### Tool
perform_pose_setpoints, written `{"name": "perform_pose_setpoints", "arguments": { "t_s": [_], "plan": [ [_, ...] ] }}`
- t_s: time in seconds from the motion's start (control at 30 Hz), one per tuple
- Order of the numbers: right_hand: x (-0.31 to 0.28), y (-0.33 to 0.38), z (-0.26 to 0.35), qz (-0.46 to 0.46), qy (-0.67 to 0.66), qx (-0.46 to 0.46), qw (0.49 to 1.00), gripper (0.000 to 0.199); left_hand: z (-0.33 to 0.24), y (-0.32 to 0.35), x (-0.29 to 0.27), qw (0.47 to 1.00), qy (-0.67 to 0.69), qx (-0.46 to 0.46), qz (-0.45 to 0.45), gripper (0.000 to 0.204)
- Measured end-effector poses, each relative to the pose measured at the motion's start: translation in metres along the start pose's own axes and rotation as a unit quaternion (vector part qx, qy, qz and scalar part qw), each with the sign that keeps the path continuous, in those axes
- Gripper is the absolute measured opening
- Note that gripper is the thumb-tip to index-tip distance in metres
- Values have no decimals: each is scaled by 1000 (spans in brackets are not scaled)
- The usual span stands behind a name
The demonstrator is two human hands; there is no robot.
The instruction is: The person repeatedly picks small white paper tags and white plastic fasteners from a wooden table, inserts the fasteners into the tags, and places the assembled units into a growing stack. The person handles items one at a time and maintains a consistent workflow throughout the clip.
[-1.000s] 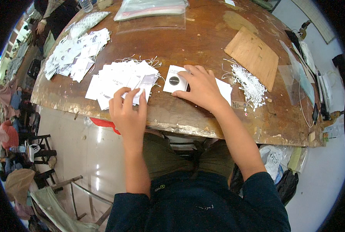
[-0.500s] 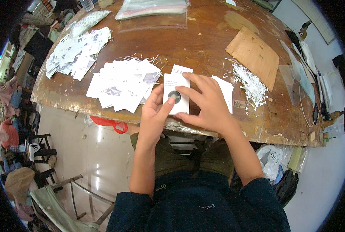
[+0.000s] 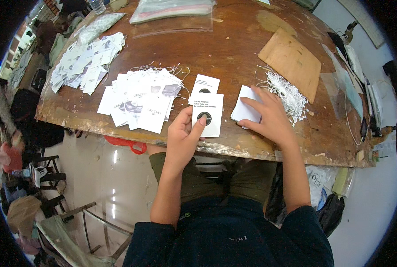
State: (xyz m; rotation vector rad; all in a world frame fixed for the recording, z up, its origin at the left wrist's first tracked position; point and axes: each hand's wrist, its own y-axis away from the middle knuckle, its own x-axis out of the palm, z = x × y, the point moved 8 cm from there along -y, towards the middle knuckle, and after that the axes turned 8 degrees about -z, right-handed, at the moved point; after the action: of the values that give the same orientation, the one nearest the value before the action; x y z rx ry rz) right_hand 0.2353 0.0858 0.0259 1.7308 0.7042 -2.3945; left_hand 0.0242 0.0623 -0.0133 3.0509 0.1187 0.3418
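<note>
My left hand point(image 3: 184, 133) grips a white card tag point(image 3: 212, 102) by its lower left, the thumb lying over the black circle printed on it. Just beyond it, partly covered, a second card of the same print point(image 3: 200, 80) lies on the table. Over a stack of white cards point(image 3: 244, 103) at the right rests my right hand point(image 3: 269, 115), thumb and fingers spread, touching the stack's edges. Left of my left hand, a fanned pile of printed white tags point(image 3: 138, 104) has strings along its far side. A bundle of white tag strings point(image 3: 288, 93) lies beyond my right hand.
A wooden board point(image 3: 292, 62) lies right of the strings. Another pile of tags point(image 3: 89, 58) sits far left, near a filled plastic bag point(image 3: 103, 27). Clear plastic bags point(image 3: 169, 11) are stacked at the back. The worn table edge point(image 3: 247, 152) runs close before me.
My right hand has left the card in my left hand and moved right onto the white stack. The held card has shifted slightly right and nearer, uncovering the card behind it.
</note>
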Motion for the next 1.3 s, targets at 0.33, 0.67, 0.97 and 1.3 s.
{"name": "perform_pose_setpoints", "arguments": {
  "t_s": [0.33, 0.67, 0.97, 1.3],
  "plan": [
    [-32, -2, 8, -141, -68, -25, 987, 47, -1, -2, -2, 999, 24, 25, -11, 22],
    [-29, -8, 66, -147, -80, -98, 981, 82, -4, 2, -7, 993, 117, 0, -34, 21],
    [-22, -8, 73, -136, -83, -102, 982, 83, -11, -3, -8, 987, 134, 48, -70, 21],
    [-49, -6, 96, -171, -106, -151, 968, 84, -1, -5, -3, 983, 169, -73, -25, 31]
  ]
}}
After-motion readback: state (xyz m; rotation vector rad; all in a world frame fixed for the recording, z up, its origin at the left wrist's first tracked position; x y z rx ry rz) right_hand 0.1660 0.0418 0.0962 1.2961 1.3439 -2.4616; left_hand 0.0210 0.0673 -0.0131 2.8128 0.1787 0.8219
